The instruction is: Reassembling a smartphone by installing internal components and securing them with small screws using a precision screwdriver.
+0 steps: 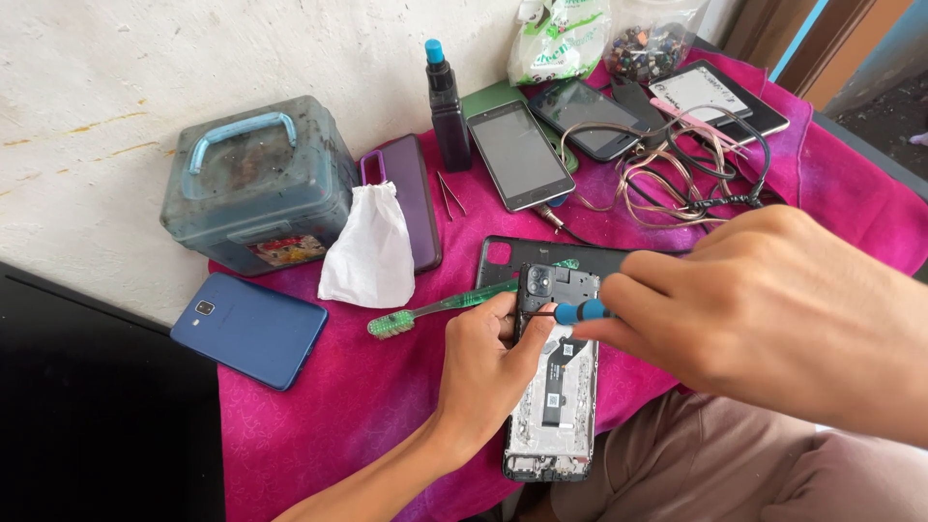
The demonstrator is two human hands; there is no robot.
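A magenta cloth [358, 406] with a faint woven pattern, matt, covers the worktop. The opened phone [553, 387] shows bare silver metal plates and dark matt plastic inside. The screwdriver [578, 311] has a smooth blue plastic grip. The toothbrush [435, 311] is clear green plastic with worn bristles. The blue phone [249, 329] has a smooth satin back. The storage box [253, 184] is cloudy, scuffed see-through plastic. The white pouch [369, 253] looks like soft matt fabric. The wall [145, 68] is rough, stained plaster. The tweezers [449, 193] are bright metal.
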